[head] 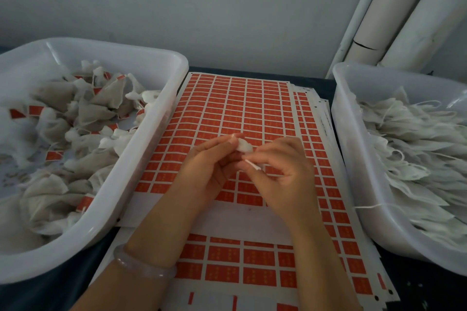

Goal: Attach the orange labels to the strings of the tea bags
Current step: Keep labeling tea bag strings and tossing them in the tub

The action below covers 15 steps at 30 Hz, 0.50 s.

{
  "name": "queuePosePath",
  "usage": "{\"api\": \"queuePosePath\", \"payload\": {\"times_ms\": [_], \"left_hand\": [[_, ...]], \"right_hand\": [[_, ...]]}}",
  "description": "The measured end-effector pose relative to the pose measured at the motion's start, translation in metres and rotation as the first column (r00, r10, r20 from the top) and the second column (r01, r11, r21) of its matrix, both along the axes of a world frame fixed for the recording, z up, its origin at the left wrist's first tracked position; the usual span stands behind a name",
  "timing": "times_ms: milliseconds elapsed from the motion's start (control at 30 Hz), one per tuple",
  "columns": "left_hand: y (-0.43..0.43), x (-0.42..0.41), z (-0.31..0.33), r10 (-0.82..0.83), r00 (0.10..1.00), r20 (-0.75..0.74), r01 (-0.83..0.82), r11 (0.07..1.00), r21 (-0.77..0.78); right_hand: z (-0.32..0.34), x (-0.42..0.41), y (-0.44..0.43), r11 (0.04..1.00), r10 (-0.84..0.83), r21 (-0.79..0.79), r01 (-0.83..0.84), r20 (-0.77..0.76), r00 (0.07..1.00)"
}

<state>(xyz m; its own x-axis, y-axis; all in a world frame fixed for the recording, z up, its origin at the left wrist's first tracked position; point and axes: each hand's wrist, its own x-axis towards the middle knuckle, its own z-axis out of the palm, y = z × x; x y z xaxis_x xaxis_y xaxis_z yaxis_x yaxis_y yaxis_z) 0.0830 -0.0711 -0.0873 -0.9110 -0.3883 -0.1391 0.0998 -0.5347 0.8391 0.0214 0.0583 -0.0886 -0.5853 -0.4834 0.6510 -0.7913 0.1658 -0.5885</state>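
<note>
Left hand (209,164) holds tea bag (244,146); right hand (285,174) pinches string (252,164). Bag likely light, limp; grip string end.

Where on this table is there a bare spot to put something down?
Little. Dark table shows only at the near corners, beside the label sheets. The peeled white strip under the forearms is bare. The left bin and right bin are heaped with tea bags, and the left hand and right hand work over mid-sheet.
</note>
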Motion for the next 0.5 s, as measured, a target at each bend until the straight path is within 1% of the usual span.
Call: {"api": "queuePosePath", "payload": {"times_ms": [67, 100, 167, 200, 233, 333, 400, 500], "left_hand": [[0.0019, -0.0001, -0.0006, 0.031, 0.999, 0.012, -0.03, 0.998, -0.063], [0.0023, 0.0, -0.0022, 0.046, 0.999, 0.015, -0.044, 0.99, -0.137], [0.0029, 0.0001, -0.0042, 0.05, 0.999, 0.016, -0.043, 0.95, -0.308], [0.0032, 0.0005, -0.0041, 0.031, 0.999, 0.012, -0.025, 0.933, -0.36], [0.0033, 0.0008, -0.0044, 0.002, 1.0, 0.0, -0.002, 0.926, -0.378], [0.0022, 0.0031, -0.0019, -0.106, 0.993, -0.043, 0.086, 0.938, -0.336], [0.0009, 0.0043, -0.0018, -0.154, 0.987, -0.052, 0.126, 0.927, -0.353], [0.001, 0.0063, -0.0013, -0.217, 0.976, -0.03, 0.183, 0.882, -0.434]], "right_hand": [[0.0001, 0.001, -0.0002, 0.998, 0.057, 0.024, -0.056, -0.041, 0.998], [0.0004, 0.0023, -0.0003, 0.997, 0.073, 0.034, -0.072, -0.024, 0.997], [0.0026, 0.0047, 0.0001, 0.997, 0.069, 0.015, -0.07, 0.084, 0.994], [0.0034, 0.005, 0.0006, 0.998, 0.057, -0.018, -0.054, 0.153, 0.987], [0.0042, 0.0051, 0.0011, 0.998, 0.044, -0.057, -0.032, 0.225, 0.973], [0.007, 0.0033, 0.0023, 0.992, 0.06, -0.122, -0.007, 0.433, 0.899], [0.0081, 0.0041, 0.0022, 0.99, 0.105, -0.133, -0.042, 0.51, 0.854], [0.0086, 0.0056, 0.0011, 0.979, 0.176, -0.195, -0.067, 0.618, 0.766]]}}
